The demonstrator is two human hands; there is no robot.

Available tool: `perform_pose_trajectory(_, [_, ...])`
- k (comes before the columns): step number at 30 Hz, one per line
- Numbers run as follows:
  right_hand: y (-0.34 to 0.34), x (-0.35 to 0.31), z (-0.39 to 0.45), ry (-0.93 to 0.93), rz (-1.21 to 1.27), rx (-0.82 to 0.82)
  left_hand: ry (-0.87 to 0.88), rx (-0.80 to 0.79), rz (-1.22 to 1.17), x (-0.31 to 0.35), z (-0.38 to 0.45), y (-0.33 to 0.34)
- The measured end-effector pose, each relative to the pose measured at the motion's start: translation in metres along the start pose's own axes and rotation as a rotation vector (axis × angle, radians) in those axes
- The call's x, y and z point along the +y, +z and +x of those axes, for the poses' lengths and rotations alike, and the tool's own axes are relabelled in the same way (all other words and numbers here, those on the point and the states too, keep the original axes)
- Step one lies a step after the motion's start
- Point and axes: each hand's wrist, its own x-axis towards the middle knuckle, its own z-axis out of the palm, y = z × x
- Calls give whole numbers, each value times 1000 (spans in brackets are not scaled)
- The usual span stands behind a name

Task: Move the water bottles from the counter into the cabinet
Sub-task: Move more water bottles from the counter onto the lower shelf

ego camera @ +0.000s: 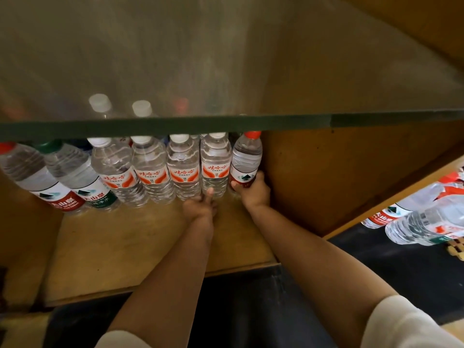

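Right hand (pixel 252 189) grips a red-capped clear plastic water bottle (pixel 246 159) on the wooden cabinet shelf (pixel 125 247); left hand (pixel 200 204) fingertips press a white-capped bottle (pixel 215 164)

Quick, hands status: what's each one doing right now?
Left hand: not gripping; fingertips pressed against the base of a white-capped bottle.
Right hand: grip closed around the red-capped bottle, on the cabinet shelf.
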Motion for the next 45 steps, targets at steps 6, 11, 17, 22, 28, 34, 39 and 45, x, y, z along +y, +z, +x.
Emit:
perform_pose_trajectory(6, [1,-6,2,10,-32,-21,-24,-14,-18,-2,4,-1])
perform_pose_trajectory(11, [1,-7,5,16,-10,-54,-47,-14,-11,0,6,-3])
perform_pose_trajectory(17, [2,-2,3,31,46,-97,-30,-68,49,4,5,-6])
perform_pose_trajectory(22, [3,7,-6,92,141,-126,-40,-120,124,6,-5,-7])
perform_pose_trajectory(28, [-11,53,-52,84,203,-263,-42,-243,279,-10,-33,-22])
perform_pose_trajectory(34, [-53,110,-106,-12,184,-452,105,-355,513,-50,-79,-45])
perform_pose_trajectory(39, [-117,149,-134,-60,127,-423,259,-493,767,-95,-123,-57])
perform_pose_trajectory(45, [-202,191,-136,-31,92,-236,237,-672,832,-150,-176,0])
